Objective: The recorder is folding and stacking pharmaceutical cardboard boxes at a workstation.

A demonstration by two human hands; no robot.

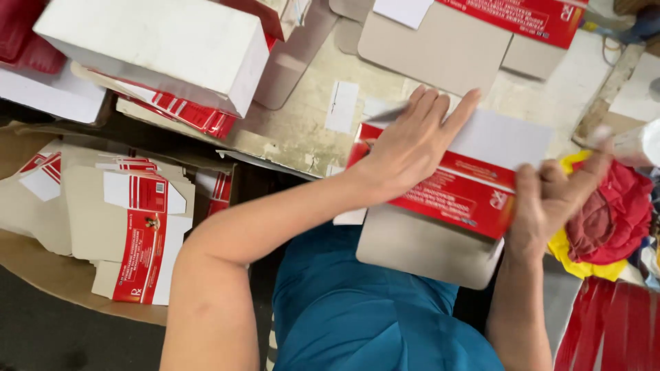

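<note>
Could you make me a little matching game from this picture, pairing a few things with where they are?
Things:
1. left hand
2. right hand
3. stack of flat cartons
4. red and yellow cloth

Places:
a. lying at the left of the picture
b. bunched at the right edge
c. spread flat on the red and white carton
d. at that carton's right end

Pairs: 1-c, 2-d, 3-a, 4-b

Open room: bare worktop (302,130) between white box and hands.
Left block: white box (158,45) overhanging flat cartons.
Far block: grey carton blanks (426,41).
Right block: red-yellow cloth (612,213).
</note>
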